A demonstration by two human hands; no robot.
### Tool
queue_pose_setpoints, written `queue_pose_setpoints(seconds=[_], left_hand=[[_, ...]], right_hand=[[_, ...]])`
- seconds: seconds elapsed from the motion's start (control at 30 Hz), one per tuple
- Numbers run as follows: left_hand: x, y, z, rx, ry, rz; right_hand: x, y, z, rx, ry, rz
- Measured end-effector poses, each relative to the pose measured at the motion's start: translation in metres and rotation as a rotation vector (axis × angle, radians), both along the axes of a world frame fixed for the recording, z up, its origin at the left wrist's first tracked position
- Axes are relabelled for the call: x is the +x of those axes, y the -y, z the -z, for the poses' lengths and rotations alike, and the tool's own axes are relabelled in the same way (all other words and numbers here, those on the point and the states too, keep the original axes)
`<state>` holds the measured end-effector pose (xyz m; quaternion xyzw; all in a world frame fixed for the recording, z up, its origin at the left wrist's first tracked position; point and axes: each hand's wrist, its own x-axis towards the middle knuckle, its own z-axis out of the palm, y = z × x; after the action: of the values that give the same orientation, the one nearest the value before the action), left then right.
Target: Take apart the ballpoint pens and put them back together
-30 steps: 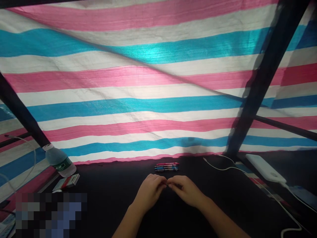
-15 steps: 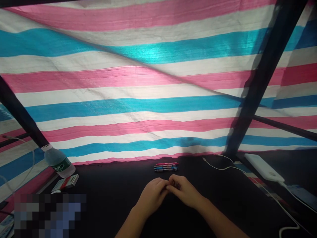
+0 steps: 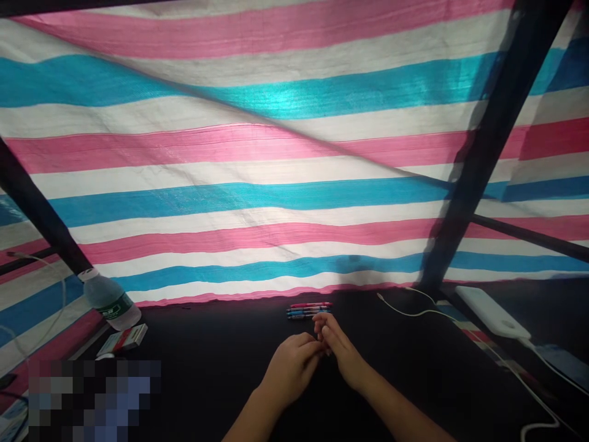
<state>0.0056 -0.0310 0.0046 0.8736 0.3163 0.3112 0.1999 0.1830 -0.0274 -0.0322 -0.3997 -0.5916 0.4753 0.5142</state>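
Observation:
Both my hands rest on a dark tabletop (image 3: 207, 362) near its far edge. My left hand (image 3: 293, 366) is curled, its fingertips pinched against my right hand. My right hand (image 3: 338, 347) is turned on edge with the fingers bunched, reaching toward a small row of pens (image 3: 309, 310), pink and blue, lying side by side just beyond it. What the fingers pinch is too small to make out.
A striped pink, blue and white tarp (image 3: 257, 184) hangs behind the table. A water bottle (image 3: 109, 299) and a small red-and-white box (image 3: 124, 339) lie at the left. A white power bank (image 3: 492, 311) with white cables (image 3: 414, 311) sits at the right. Dark frame poles (image 3: 488, 147) cross the view.
My right hand has moved forward toward the pens and turned onto its edge. My left hand has shifted slightly right and stayed in contact with it.

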Motion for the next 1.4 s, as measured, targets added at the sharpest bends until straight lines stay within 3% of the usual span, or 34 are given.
queue_pose_setpoints(seconds=[0.13, 0.27, 0.47, 0.6, 0.9, 1.23, 1.4], left_hand=[[-0.004, -0.004, -0.006, -0.137, 0.196, -0.087], [-0.009, -0.016, 0.000, -0.307, 0.403, -0.191], [-0.011, -0.024, 0.008, -0.445, 0.559, -0.199], [-0.011, -0.024, 0.005, -0.442, 0.562, -0.199], [-0.014, -0.022, -0.002, -0.348, 0.488, -0.198], [-0.018, -0.023, -0.004, -0.264, 0.433, -0.221], [-0.018, -0.022, -0.006, -0.256, 0.419, -0.211]], right_hand=[[0.003, -0.011, 0.003, -0.049, -0.185, 0.027], [0.005, -0.015, -0.003, -0.105, -0.239, 0.030], [0.002, -0.008, -0.013, -0.178, -0.318, -0.070], [0.004, -0.009, -0.015, -0.121, -0.372, -0.072], [0.007, -0.005, -0.020, -0.003, -0.076, 0.030], [0.012, -0.009, -0.022, 0.084, 0.025, 0.210], [0.015, -0.008, -0.026, 0.119, 0.079, 0.203]])
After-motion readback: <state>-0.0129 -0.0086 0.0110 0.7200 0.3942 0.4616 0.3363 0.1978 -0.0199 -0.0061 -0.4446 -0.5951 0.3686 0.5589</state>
